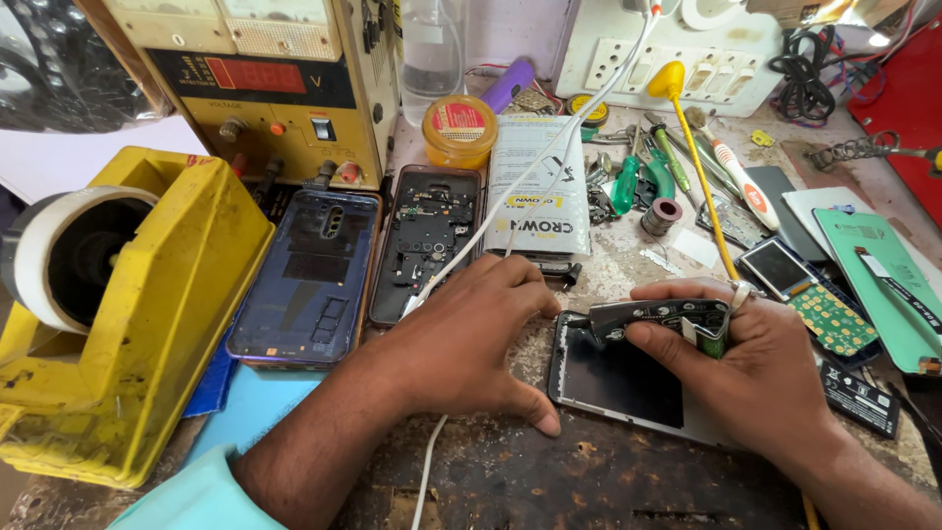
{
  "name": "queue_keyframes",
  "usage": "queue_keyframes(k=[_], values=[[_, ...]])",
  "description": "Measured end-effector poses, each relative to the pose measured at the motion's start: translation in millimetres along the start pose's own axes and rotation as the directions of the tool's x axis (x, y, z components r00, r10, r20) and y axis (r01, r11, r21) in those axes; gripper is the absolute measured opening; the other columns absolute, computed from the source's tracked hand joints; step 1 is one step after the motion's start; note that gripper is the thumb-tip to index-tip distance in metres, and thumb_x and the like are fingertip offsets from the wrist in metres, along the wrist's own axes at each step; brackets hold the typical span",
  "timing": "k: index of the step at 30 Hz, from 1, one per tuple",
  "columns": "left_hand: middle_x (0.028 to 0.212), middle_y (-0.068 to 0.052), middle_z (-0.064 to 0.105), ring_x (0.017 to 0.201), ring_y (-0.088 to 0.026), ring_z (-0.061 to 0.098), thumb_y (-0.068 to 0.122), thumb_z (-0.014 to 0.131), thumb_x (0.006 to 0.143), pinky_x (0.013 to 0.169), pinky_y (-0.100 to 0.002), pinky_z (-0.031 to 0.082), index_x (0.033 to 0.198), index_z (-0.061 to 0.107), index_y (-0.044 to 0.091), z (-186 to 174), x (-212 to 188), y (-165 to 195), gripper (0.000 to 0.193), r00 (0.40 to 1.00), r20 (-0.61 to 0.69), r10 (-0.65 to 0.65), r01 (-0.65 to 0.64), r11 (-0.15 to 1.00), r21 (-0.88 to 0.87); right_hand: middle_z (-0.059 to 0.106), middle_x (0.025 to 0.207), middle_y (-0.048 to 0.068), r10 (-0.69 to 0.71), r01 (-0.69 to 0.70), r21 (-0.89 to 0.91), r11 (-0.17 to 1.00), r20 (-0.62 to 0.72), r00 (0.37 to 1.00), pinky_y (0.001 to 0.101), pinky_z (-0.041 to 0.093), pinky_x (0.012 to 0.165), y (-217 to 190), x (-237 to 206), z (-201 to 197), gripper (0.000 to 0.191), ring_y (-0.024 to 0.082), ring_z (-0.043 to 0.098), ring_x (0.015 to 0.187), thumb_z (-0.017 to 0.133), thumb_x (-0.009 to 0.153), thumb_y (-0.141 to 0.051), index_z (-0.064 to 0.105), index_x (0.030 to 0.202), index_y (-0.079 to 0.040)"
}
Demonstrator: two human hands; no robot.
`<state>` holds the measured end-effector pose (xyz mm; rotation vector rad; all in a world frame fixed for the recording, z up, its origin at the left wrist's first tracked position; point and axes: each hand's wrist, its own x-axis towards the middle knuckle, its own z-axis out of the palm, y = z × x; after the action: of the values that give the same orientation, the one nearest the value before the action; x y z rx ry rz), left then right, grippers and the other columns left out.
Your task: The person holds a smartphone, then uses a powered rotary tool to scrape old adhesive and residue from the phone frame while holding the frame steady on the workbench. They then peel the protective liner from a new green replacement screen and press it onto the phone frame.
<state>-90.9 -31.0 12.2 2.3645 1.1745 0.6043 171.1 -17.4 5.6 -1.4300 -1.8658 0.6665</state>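
Two hands work over a dismantled phone (618, 378) lying screen-down near the front edge of the worn surface (549, 471). The left hand (461, 339) lies flat, palm down, fingers spread against the phone's left edge and thumb at its near corner — its grip closes on nothing. The right hand (756, 378) has its grip closed around a dark, narrow tool (653, 316), whose tip rests at the phone's top left corner.

Room is tight. A blue phone back (309, 280) and an open phone frame (427, 240) lie side by side just beyond the left hand; a yellow tape dispenser (128, 324) fills the left side. A white cable (530, 182) runs under the left wrist toward the front edge. Right of the right hand, a small keypad phone (810, 290) and a green sheet (883, 275) crowd the edge — only the strip in front of the phone lies open.
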Motion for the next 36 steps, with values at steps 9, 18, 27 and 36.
queue_keyframes(k=[9,18,27,36], values=[[0.121,-0.011,0.057,0.124,-0.030,0.050,0.050,0.095,0.052,0.103,-0.041,0.043,0.121,0.062,0.004,1.9,1.8,-3.0,0.089,1.000,-0.017,0.020,-0.020,1.000,0.004,0.080,0.077,-0.002,0.045,-0.045,-0.002,0.999,0.048,0.998,0.0219,0.051,0.057,6.1,1.0,0.6,0.032,0.002,0.064,0.065,0.083,0.077,-0.017,0.080,0.108,-0.012],[0.115,-0.012,0.055,0.118,-0.031,0.052,0.048,0.097,0.050,0.098,-0.041,0.045,0.110,0.054,0.004,-0.1,1.2,0.7,0.086,0.999,-0.037,0.005,-0.005,1.000,-0.011,0.080,0.077,-0.002,0.054,-0.054,-0.004,0.999,0.058,0.997,0.0219,0.051,0.057,7.4,0.8,1.6,0.031,0.002,0.063,0.066,0.083,0.077,-0.018,0.080,0.107,-0.013],[0.115,-0.014,0.058,0.116,-0.033,0.054,0.047,0.097,0.050,0.096,-0.043,0.045,0.112,0.050,0.006,-1.8,1.9,3.6,0.088,0.999,-0.040,0.008,-0.009,1.000,-0.014,0.082,0.081,-0.002,0.093,-0.093,0.003,0.996,0.034,0.995,0.0217,0.053,0.060,5.5,2.0,3.0,0.033,0.002,0.067,0.069,0.082,0.077,-0.018,0.079,0.110,-0.012],[0.117,-0.019,0.060,0.115,-0.037,0.058,0.039,0.101,0.047,0.092,-0.044,0.048,0.116,0.041,0.004,-2.2,1.6,4.4,0.097,0.997,-0.060,-0.044,0.038,0.994,-0.102,0.082,0.080,-0.001,0.098,-0.099,0.008,0.995,0.051,0.994,0.0220,0.053,0.058,6.7,1.3,2.6,0.032,0.002,0.066,0.068,0.082,0.077,-0.016,0.080,0.109,-0.012]])
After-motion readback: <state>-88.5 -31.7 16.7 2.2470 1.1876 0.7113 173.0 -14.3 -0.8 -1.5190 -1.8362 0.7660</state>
